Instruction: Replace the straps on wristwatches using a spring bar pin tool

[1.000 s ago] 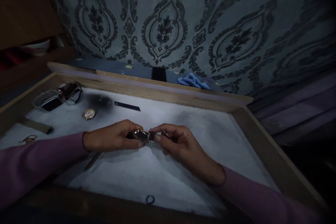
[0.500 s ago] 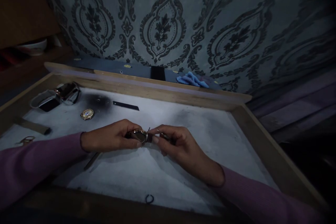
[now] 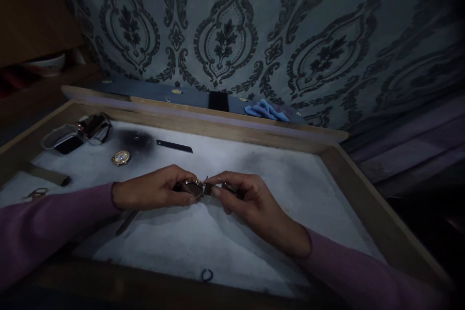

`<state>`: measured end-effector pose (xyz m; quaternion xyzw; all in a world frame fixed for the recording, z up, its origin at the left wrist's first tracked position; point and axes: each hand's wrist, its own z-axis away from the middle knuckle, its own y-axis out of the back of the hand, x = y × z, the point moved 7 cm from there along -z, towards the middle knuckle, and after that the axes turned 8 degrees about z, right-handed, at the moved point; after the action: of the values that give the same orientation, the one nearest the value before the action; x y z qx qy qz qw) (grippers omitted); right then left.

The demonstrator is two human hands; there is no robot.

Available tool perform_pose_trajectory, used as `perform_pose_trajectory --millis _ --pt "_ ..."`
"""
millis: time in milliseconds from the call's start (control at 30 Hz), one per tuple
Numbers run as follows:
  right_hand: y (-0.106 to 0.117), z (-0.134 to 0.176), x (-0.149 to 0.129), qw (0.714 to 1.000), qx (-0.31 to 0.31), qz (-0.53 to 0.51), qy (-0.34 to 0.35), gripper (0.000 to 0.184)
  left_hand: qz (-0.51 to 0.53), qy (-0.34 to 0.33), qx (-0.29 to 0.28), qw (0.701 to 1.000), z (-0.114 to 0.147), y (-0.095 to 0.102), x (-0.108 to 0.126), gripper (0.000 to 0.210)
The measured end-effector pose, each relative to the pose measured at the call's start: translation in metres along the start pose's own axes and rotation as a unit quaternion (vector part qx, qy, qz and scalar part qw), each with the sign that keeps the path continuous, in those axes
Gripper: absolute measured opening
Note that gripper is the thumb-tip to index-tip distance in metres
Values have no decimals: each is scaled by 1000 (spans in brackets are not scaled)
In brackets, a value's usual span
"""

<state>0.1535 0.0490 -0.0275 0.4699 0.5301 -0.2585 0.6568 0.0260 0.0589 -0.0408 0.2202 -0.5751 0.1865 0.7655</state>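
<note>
Over the middle of a white-bottomed wooden tray (image 3: 203,128), my left hand (image 3: 156,189) is closed on a wristwatch (image 3: 192,187) by its round case. Thumb and fingers of my right hand (image 3: 247,198) pinch a dark watch strap (image 3: 208,189) at the side of the case. Whether strap and case are joined there, I cannot tell. A thin dark pin-like piece stands up near that spot. Part of the strap and its buckle side is hidden in my right hand.
Inside the tray lie a gold watch face (image 3: 120,157), a dark blade (image 3: 174,146), a square-faced watch (image 3: 68,144), another watch (image 3: 95,128), a flat olive strip (image 3: 45,173) and a small black ring (image 3: 207,275). A blue cloth (image 3: 267,110) lies behind the back rim.
My right hand and the strap have shifted very slightly. My left hand keeps its hold on the watch, and the things in the tray stay where they were.
</note>
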Motion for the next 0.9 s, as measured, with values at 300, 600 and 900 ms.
perform_pose_trajectory --millis 300,600,900 --pt "0 0 0 1000 7 -12 8 19 1 1 3 1000 0 1 -2 19" --pt "-1 0 -1 1000 4 2 19 20 5 8 5 1000 0 0 -1 18" --pt "1 3 -11 996 16 57 70 22 17 -2 2 1000 0 0 0 22"
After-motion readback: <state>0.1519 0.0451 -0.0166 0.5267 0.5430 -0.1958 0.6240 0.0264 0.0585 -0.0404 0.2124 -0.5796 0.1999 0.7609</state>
